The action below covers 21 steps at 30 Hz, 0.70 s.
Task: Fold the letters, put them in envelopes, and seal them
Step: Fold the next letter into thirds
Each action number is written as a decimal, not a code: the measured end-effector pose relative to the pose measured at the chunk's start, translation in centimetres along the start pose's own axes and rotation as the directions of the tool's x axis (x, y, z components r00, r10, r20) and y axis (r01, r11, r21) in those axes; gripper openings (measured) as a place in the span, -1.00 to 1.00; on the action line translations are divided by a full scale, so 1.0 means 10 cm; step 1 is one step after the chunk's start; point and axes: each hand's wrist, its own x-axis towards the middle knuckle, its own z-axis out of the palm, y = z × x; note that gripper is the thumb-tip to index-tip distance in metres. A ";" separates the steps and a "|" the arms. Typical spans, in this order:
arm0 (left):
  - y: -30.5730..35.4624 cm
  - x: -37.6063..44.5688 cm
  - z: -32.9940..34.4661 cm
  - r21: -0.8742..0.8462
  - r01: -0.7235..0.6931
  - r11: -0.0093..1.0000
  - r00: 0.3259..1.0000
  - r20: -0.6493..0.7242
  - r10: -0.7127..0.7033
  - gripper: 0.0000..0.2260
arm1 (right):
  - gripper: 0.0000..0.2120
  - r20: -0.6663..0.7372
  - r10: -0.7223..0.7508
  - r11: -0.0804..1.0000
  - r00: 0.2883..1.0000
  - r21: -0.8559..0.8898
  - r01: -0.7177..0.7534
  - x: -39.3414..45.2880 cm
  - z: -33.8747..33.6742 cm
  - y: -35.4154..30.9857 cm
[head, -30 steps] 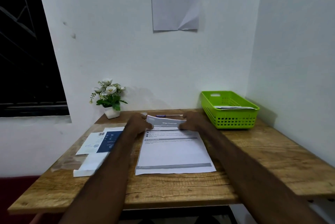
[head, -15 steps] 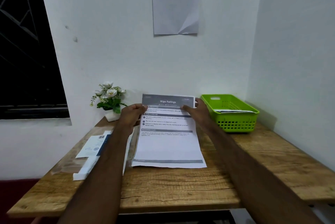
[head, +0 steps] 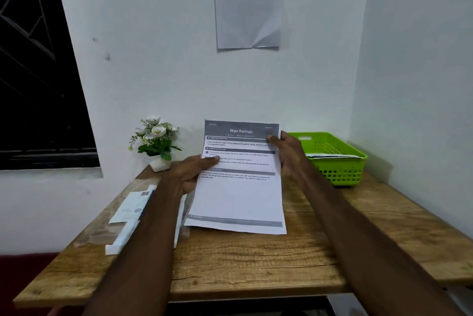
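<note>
- Above the table (head: pixel 256 259), your left hand (head: pixel 188 174) and right hand (head: pixel 289 154) pinch the letter (head: pixel 239 195) by its side edges — unfolded.
- Left of it lie envelopes (head: pixel 128 210); folding, stuffing, sealing all remain, apparently.

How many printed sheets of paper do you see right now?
2. One letter is held up over the table by both hands, the left hand and the right hand. One sheet is stuck on the wall. More may lie in the green basket.
</note>
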 end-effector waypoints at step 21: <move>0.08 -0.03 -0.04 -0.133 -0.091 0.987 0.994 -0.072 0.082 -0.38 | -0.42 0.294 -0.402 0.620 0.867 -0.610 0.494 -0.07 -0.14 -0.02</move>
